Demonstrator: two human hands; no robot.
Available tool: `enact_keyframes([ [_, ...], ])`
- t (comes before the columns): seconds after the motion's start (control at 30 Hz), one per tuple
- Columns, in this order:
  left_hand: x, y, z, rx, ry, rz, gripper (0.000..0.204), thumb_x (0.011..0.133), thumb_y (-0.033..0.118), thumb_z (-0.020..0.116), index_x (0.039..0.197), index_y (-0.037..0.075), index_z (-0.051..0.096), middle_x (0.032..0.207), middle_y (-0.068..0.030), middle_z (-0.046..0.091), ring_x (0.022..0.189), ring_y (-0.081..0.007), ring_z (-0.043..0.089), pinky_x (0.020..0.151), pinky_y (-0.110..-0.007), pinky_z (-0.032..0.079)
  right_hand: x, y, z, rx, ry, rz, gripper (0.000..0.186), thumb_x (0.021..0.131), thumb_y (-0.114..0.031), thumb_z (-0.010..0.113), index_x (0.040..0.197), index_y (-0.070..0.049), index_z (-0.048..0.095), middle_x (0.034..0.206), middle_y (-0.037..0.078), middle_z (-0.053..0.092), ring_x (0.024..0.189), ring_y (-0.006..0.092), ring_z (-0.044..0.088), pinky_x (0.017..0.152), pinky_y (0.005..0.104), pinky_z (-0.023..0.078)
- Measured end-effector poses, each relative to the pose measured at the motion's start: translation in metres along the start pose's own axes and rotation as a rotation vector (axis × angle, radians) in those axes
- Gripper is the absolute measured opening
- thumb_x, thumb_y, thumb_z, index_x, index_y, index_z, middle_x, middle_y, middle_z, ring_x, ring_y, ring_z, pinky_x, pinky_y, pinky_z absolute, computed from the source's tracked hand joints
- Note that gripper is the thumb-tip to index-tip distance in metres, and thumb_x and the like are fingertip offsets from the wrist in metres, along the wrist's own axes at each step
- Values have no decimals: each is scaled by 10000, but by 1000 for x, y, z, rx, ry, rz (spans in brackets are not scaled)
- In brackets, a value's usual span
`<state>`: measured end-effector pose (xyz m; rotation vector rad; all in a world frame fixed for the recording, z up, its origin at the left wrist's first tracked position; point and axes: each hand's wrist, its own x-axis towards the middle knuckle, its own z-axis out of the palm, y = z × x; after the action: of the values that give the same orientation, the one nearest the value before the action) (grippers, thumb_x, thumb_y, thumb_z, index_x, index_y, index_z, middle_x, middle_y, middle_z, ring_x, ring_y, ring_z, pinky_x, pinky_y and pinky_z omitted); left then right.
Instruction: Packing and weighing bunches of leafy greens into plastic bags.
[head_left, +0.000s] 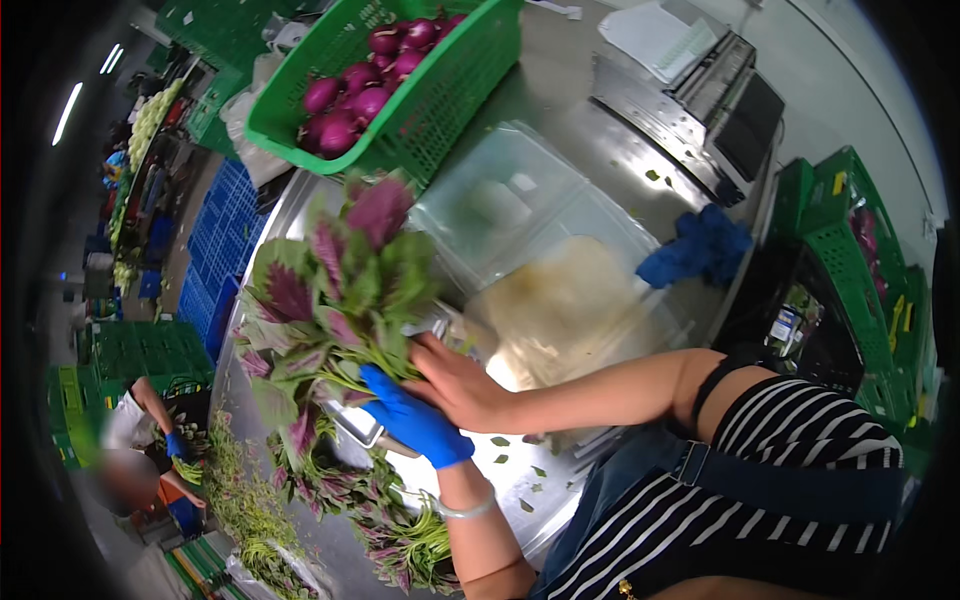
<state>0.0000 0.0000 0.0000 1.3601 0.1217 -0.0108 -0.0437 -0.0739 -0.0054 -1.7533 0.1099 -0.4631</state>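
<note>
A bunch of green and purple leafy vegetable (330, 280) is gripped by its pale stems between my hands. My left hand (405, 415), in a blue glove, is closed on the stems from below; my bare right hand (460, 390) holds them just beside it. Behind the bunch lie a clear plastic lidded container (490, 210) and a pale beige item (550, 300), too blurred to name. More leafy bunches (350, 485) lie below on the steel table (540, 70). Part of a metal tray (360, 420) shows under my hands.
A green basket of red onions (460, 100) stands at the back; a scale (690, 110) and blue cloth (695, 245) are at the right. Green crates (845, 200) stand beyond. A co-worker in a blue glove (150, 410) holds greens at the lower left, near blue pallets (215, 240).
</note>
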Motion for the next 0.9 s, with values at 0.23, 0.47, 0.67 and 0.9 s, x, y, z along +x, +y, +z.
enact_keyframes([
  [0.23, -160, -152, 26, 215, -129, -402, 484, 1016, 250, 527, 1367, -61, 406, 1272, -131, 550, 1071, -202, 530, 946, -331, 442, -173, 92, -106, -242, 80, 270, 436, 981, -219, 499, 1359, -27, 398, 1269, 246, 497, 1149, 438, 507, 976, 464, 421],
  [0.47, -184, -210, -1, 364, -349, -536, 557, 978, 358, 570, 1385, 6, 425, 1352, -110, 521, 1178, -206, 506, 1015, -368, 391, -254, 152, -143, -341, -147, 622, 592, 958, -352, 551, 1424, -59, 334, 1416, 278, 382, 1272, 461, 426, 1035, 475, 393],
  [0.67, -177, -172, -106, 327, -53, -644, 401, 971, 367, 523, 1216, 56, 590, 1100, -100, 653, 956, -205, 624, 852, -351, 484, -247, 118, -234, -342, 24, 746, 456, 894, -218, 644, 1288, -51, 488, 1310, 175, 494, 936, 317, 630, 839, 411, 493],
  [0.9, -162, -209, -112, 488, -162, -365, 373, 945, 94, 576, 1302, 1, 520, 1087, -97, 635, 904, -139, 586, 789, -266, 487, -249, 178, -257, -696, 135, 498, 311, 841, -108, 641, 1132, -33, 561, 1059, 199, 600, 975, 359, 608, 833, 424, 480],
])
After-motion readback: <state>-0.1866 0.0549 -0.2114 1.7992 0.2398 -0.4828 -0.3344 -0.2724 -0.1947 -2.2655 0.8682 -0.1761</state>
